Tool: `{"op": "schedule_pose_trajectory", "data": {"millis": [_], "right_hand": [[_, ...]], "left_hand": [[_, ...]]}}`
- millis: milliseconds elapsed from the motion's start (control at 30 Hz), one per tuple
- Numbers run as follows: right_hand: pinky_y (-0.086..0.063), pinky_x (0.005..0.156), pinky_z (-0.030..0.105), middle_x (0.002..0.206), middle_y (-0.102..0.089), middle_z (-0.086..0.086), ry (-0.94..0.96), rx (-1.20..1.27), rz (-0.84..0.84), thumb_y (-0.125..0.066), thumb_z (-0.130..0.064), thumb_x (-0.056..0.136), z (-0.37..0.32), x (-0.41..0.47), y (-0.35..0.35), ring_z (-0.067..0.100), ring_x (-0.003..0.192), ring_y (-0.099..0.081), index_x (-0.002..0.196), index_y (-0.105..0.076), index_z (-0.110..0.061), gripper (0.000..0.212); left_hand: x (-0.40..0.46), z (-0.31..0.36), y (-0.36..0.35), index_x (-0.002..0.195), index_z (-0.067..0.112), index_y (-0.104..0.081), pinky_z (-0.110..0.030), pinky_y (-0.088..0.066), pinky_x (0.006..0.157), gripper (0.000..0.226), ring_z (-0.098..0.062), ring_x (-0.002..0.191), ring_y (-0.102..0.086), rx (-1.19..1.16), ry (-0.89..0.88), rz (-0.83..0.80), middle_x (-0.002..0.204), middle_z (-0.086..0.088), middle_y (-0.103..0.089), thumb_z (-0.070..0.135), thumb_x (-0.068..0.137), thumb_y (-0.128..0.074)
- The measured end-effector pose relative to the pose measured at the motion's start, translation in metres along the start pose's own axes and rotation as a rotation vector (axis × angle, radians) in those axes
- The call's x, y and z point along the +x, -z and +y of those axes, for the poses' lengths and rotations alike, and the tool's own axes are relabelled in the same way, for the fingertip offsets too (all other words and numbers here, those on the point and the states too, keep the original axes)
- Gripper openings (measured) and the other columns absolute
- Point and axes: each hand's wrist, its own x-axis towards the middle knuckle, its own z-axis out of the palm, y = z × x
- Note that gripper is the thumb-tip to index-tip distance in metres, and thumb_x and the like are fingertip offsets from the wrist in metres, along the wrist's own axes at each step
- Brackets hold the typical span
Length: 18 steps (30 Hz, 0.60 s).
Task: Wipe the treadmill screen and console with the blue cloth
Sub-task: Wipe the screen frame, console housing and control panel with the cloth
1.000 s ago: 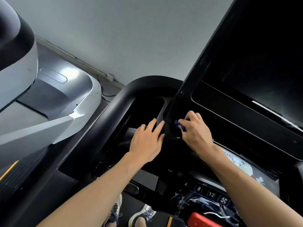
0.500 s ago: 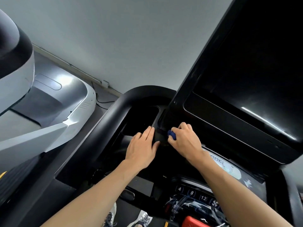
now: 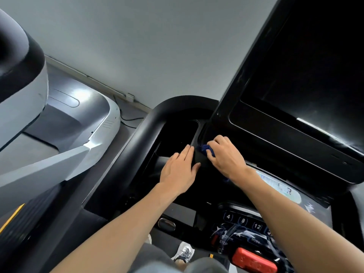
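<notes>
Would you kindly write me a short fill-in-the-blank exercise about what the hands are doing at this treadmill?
1. The right hand grips a ____ cloth.
2. The ____ hand lies flat on the console, holding nothing.
3. The numbers 4, 8 and ____ show on the keys.
4. The red clip lies near the word ____.

Missing words: blue; left; 12; STOP

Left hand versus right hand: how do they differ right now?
The left hand lies flat with straight fingers and holds nothing; the right hand curls round the blue cloth. The left rests on the console edge; the right presses near the screen frame's lower corner. Both are bare.
</notes>
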Motion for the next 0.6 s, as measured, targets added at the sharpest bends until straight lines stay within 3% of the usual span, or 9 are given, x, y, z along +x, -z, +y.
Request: {"op": "schedule_pose_trajectory", "data": {"millis": [167,267,433,500,600], "right_hand": [[-0.045,0.089,0.032,0.110,-0.054,0.006,-0.182,0.082,-0.039,-0.055,-0.026,0.100,0.040,-0.032,0.017,0.022,0.104,-0.048,0.118,-0.066,-0.012,0.025],[-0.041,0.082,0.028,0.108,-0.054,0.003,-0.256,0.163,-0.014,-0.058,-0.024,0.099,0.025,-0.018,0.014,0.021,0.107,-0.050,0.114,-0.069,-0.013,0.022],[-0.055,0.067,0.037,0.101,-0.059,-0.002,-0.139,0.196,0.136,-0.071,-0.014,0.089,-0.010,0.008,-0.003,0.017,0.096,-0.054,0.098,-0.073,-0.014,0.009],[-0.052,0.056,0.036,0.101,-0.058,-0.004,-0.108,0.139,0.249,-0.072,-0.010,0.088,0.002,-0.002,-0.003,0.016,0.092,-0.052,0.095,-0.072,-0.013,0.008],[-0.049,0.053,0.034,0.103,-0.060,0.001,-0.069,0.062,0.344,-0.065,-0.024,0.092,0.030,-0.026,0.003,0.020,0.090,-0.053,0.102,-0.074,-0.012,0.018]], "left_hand": [[0.001,0.009,-0.003,0.162,0.019,-0.016,-0.035,-0.029,0.119,0.061,-0.024,0.141,-0.039,0.102,0.005,0.027,0.168,-0.002,-0.020,0.046,0.109,-0.025],[0.006,0.017,-0.001,0.160,0.023,-0.026,-0.040,-0.039,0.110,0.055,-0.031,0.131,-0.048,0.157,0.029,0.042,0.161,-0.008,-0.034,0.044,0.108,-0.027],[0.021,0.023,0.006,0.137,0.021,-0.049,-0.042,-0.046,0.093,0.036,-0.033,0.115,-0.054,0.127,0.085,0.059,0.138,-0.011,-0.053,0.028,0.103,-0.046],[0.029,0.023,0.005,0.135,0.017,-0.053,-0.042,-0.049,0.094,0.033,-0.035,0.123,-0.050,0.051,0.071,0.141,0.145,-0.015,-0.048,0.023,0.102,-0.051],[0.044,0.030,-0.004,0.145,0.013,-0.046,-0.042,-0.043,0.110,0.040,-0.036,0.142,-0.037,-0.150,0.013,0.181,0.154,-0.021,-0.039,0.016,0.105,-0.048]]}}
